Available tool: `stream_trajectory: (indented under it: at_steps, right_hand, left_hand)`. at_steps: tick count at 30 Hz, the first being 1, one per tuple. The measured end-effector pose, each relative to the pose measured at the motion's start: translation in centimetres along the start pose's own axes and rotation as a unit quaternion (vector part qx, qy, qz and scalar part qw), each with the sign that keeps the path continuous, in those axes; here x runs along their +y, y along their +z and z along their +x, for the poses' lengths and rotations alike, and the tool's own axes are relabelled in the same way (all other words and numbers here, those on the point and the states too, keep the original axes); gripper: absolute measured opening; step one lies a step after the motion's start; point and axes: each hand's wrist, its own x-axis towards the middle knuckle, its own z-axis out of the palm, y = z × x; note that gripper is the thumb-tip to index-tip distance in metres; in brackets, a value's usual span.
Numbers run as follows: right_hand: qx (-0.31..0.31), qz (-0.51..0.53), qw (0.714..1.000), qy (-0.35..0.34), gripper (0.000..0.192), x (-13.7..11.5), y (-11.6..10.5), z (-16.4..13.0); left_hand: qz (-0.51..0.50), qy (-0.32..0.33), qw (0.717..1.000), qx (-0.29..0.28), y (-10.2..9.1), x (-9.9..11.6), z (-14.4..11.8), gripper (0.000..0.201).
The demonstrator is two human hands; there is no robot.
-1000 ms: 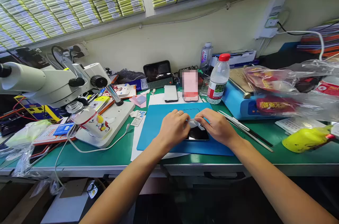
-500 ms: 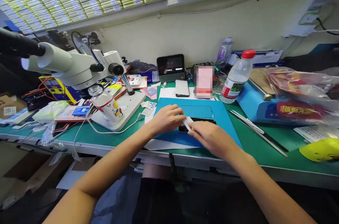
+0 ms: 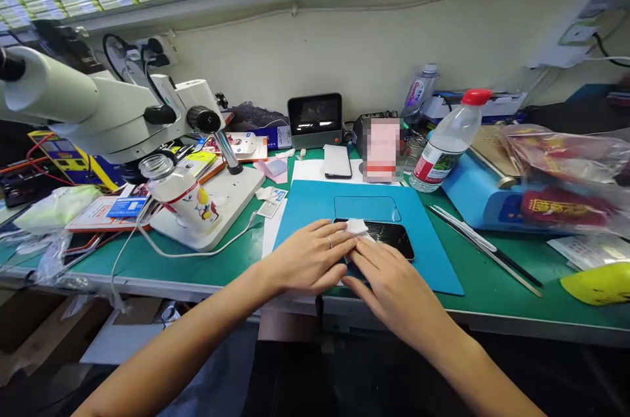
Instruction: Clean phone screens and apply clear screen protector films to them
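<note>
Green benchtop [image 3: 522,247] leaves a strip between slim tools [image 3: 471,238] and the right edge of the blue mat [image 3: 436,272], where a black phone [image 3: 399,243] lies just nearer than a dark-outlined clear panel [image 3: 368,208]. Left hand [image 3: 311,256] and right hand [image 3: 396,282], fingers extended, rest fingertips on a white wipe [image 3: 357,226] at the phone's left end.

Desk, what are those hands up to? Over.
Left hand, right hand: fingers on white wipe. Black phone beneath, partly covered. Clear sheet beyond, on blue mat.

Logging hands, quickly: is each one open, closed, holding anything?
Left hand: open, fingers extended, fingertips at the white wipe.
Right hand: open, fingertips against the same wipe, over the black phone.
</note>
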Motion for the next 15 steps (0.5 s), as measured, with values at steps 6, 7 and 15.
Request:
stream_trajectory:
  at_steps: [6,7,15]
  right_hand:
    - [0.010,0.014,1.000,0.024,0.038,-0.2,-0.4,-1.0]
    - [0.010,0.017,0.999,0.033,0.036,-0.1,-0.4,-1.0]
    - [0.009,-0.001,1.000,0.029,0.055,-0.8,1.2,0.4]
  left_hand:
    - [0.061,-0.081,0.995,-0.019,0.7,0.2,0.3,0.051]
    - [0.069,-0.092,0.993,-0.019,0.4,0.2,0.3,0.052]
    - [0.040,-0.095,0.994,-0.045,-1.7,2.2,-0.2,0.063]
